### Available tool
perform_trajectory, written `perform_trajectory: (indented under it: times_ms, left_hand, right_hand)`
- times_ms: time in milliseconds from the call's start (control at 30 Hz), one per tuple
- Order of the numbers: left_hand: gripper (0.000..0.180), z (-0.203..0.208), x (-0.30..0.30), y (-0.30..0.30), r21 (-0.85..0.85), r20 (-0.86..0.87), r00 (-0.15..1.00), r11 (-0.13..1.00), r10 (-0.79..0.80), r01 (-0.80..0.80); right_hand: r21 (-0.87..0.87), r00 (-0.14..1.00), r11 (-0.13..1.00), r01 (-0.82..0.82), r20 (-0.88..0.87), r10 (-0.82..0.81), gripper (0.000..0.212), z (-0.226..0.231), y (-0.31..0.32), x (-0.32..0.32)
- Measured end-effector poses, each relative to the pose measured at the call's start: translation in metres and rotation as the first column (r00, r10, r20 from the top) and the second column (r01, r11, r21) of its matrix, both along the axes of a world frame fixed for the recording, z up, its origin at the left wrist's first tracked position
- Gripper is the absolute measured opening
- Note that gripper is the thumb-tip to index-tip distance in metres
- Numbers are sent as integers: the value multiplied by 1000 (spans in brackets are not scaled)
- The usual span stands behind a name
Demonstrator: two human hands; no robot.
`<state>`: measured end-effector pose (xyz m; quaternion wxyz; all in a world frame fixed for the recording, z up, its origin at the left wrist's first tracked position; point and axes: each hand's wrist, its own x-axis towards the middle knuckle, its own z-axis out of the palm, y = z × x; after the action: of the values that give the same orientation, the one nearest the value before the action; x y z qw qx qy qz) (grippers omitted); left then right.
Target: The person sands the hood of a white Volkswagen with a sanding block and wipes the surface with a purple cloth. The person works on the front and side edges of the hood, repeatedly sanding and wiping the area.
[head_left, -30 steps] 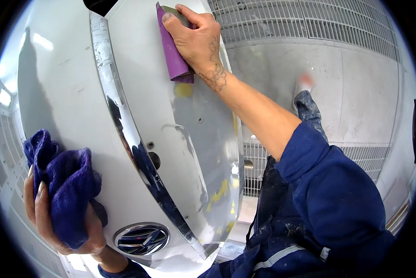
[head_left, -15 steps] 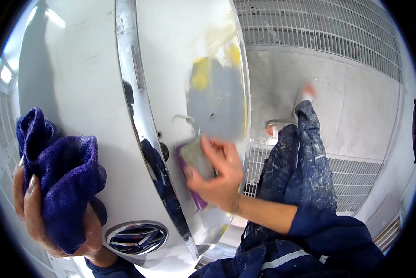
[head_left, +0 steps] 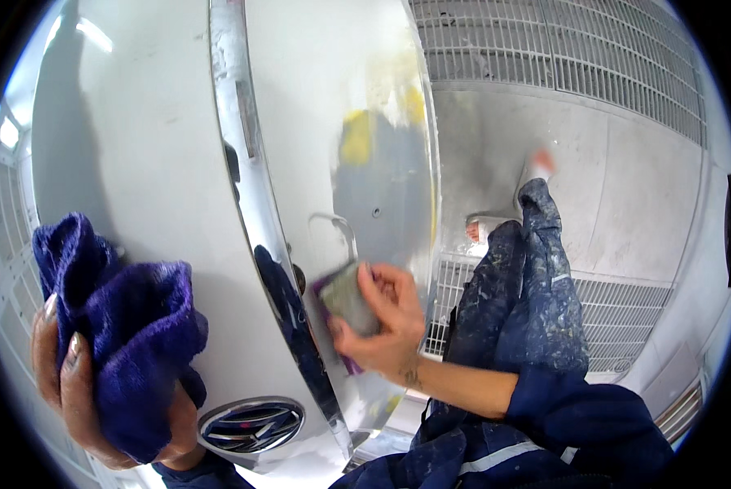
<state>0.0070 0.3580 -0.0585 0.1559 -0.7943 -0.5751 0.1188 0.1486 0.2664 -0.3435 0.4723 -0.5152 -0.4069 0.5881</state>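
My left hand (head_left: 76, 391) is closed around a bunched purple cloth (head_left: 133, 350) at the left, over the white panel. My right hand (head_left: 390, 322) grips a grey-green sanding block (head_left: 347, 300) with a purple layer showing along its edges. The block lies against a white car panel (head_left: 292, 138), right of the chrome strip. Just beyond it, a curved wet-looking mark (head_left: 341, 222) loops on the paint. Farther up sits a grey primer patch (head_left: 382, 175) with yellow areas (head_left: 356, 138) and a small hole in it. What lies under the block is hidden.
A shiny chrome strip (head_left: 247, 122) runs down the panel, and an oval chrome emblem (head_left: 251, 425) sits near its lower end. Right of the panel edge are a grey floor (head_left: 577, 171), metal grates (head_left: 561, 41) and my paint-specked trouser legs (head_left: 537, 301).
The purple cloth and my left hand sit lower and farther right in view. My right hand and the block have shifted slightly down. The panel also appears slightly shifted.
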Motion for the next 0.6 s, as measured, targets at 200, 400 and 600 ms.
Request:
perform_trajectory:
  times_ms: [200, 400, 600]
  left_hand:
    - [74, -4, -6, -9, 98, -76, 997, 995, 11, -3]
    - [72, 12, -10, -8, -5, 1, 1000, 1000, -19, 19]
    - [71, -2, -2, -19, 19, 33, 999, 1000, 16, -17]
  right_hand:
    - [29, 997, 997, 69, 39, -70, 71, 1, 49, -17]
    - [59, 999, 998, -6, -34, 8, 72, 0, -2, 2]
    - [-37, 999, 999, -27, -35, 25, 72, -1, 4, 4]
